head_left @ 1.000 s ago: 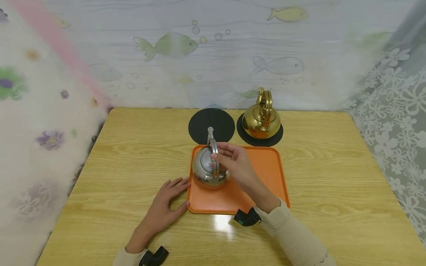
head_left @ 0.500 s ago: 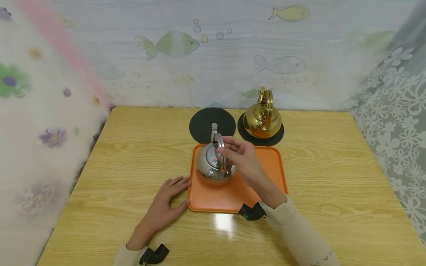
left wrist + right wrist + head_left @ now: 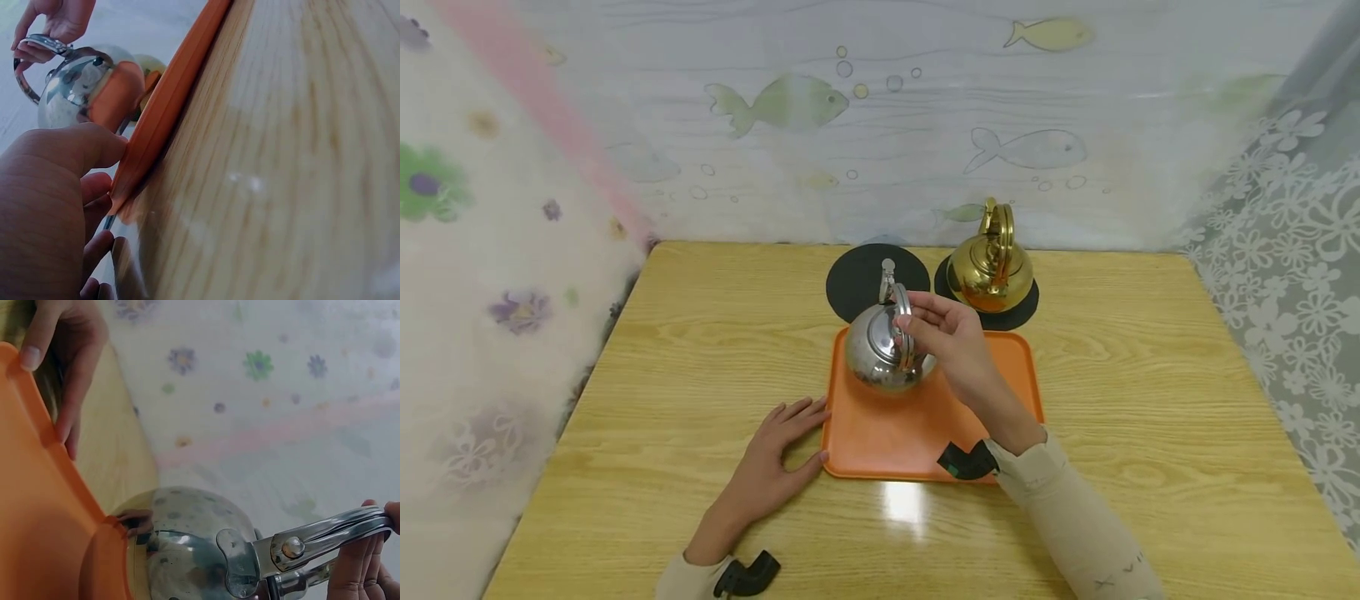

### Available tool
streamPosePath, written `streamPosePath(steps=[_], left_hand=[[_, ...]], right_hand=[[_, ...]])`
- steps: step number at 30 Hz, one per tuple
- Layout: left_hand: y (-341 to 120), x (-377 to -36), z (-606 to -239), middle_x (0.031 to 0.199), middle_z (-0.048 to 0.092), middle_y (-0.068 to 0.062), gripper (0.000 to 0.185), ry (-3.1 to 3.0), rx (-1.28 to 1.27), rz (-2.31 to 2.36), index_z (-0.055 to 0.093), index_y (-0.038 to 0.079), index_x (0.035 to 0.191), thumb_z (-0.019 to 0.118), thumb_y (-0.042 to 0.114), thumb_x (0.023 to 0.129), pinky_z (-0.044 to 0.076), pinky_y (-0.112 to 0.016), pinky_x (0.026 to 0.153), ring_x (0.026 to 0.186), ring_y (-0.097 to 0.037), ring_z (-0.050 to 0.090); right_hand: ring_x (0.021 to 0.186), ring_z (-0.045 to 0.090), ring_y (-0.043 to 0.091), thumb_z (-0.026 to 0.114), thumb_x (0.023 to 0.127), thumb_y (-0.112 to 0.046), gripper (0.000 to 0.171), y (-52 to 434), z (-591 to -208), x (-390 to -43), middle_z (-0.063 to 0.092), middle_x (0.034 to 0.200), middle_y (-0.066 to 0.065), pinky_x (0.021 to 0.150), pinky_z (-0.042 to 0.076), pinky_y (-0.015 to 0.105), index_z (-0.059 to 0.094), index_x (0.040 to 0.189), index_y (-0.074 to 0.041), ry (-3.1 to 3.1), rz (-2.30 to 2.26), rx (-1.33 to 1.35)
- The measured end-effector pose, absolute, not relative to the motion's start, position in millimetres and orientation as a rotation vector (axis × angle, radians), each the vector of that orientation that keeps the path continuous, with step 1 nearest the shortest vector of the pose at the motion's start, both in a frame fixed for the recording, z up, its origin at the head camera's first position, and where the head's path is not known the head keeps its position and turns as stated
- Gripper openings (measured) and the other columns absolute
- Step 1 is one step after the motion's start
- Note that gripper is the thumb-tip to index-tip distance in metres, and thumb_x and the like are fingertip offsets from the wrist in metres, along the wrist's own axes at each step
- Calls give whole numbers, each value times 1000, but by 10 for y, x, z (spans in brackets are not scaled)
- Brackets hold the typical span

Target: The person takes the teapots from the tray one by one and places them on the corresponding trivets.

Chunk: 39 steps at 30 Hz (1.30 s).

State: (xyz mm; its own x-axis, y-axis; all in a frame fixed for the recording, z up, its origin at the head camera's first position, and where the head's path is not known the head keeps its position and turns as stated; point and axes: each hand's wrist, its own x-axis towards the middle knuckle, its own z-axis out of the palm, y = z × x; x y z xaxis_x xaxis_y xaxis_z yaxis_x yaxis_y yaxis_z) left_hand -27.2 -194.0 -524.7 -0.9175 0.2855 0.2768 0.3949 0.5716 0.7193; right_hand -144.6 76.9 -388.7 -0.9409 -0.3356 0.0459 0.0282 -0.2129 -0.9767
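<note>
A shiny silver kettle (image 3: 872, 362) with a hooped handle hangs over the back left part of the orange tray (image 3: 880, 442). My right hand (image 3: 962, 350) grips its handle (image 3: 331, 536), thumb on one side and fingers curled round the other. The kettle looks raised off the tray, though its underside is hidden in the head view. My left hand (image 3: 767, 467) lies on the table with spread, fairly straight fingers. Its fingertips and thumb touch the tray's left rim (image 3: 150, 137).
Behind the tray lies a round black mat (image 3: 857, 279), partly overlapped by the silver kettle's spout. To its right a gold kettle (image 3: 981, 279) stands on a second black mat (image 3: 1018, 317). A patterned curtain (image 3: 775, 183) hangs along the table's back edge.
My right hand has carried the silver kettle up and back, slightly rightward, toward the left black mat. My left hand has stayed at the tray's rim.
</note>
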Motion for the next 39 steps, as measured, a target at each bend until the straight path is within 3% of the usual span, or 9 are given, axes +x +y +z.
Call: streamPosePath(steps=[8,23,30,39], left_hand=[[-1945,-264,-5232,153,52,-2,53,-2677,-574,-1296,61,19,143,77,23,92,22,-63,120,144,-33,43],[-1945,-270,-5229,153,53,-5,53,-2679,-590,-1290,62,16,142,77,22,92,21,-65,119,144,-34,43],[-1947,-291,-5247,153,53,-3,54,-2679,-594,-1276,61,17,143,77,22,92,21,-63,120,144,-33,43],[-1944,-283,-5246,154,51,-2,54,-2703,-593,-1297,60,18,144,76,23,93,19,-60,122,146,-31,41]], right_hand=[[86,67,9,60,97,4,40,791,-3874,-1496,71,96,-5,69,58,20,54,135,15,1816,-2276,-368],[91,67,9,59,99,2,40,771,-3869,-1606,70,105,4,70,58,20,54,138,12,1823,-2320,-341],[93,68,8,57,100,2,40,753,-3878,-1658,70,99,-5,74,59,20,53,139,13,1837,-2340,-346],[94,67,9,61,100,0,40,711,-3903,-1702,70,106,2,77,59,21,55,138,12,1838,-2373,-347]])
